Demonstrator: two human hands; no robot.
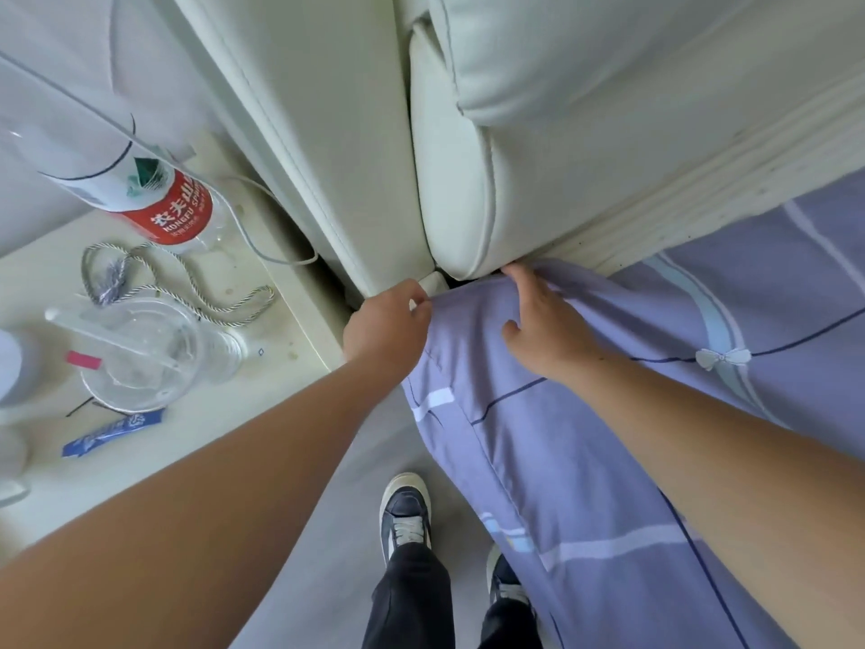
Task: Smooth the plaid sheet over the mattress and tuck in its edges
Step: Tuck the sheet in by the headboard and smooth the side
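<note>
Two dark sneakers (405, 512) planted on the narrow grey floor strip between cream nightstand (201, 461) and bed. Lavender plaid cotton sheet (585, 437) draped over the mattress, side edge hanging loose beside the legs, not yet tucked. Further up, at the head corner: left hand (388, 320) curled, pinching the sheet's corner hem; right hand (545, 320) spread flat, fingers straight, pressing cloth toward the dark gap under the cream padded leather headboard (468, 156). Corner tuck apparently in hand. Next, likely: pushing the pinched hem into that tight gap, then working along the loose side. Little elbow room leftward, with a red-labelled clear plastic bottle (173, 203) on the nightstand.
</note>
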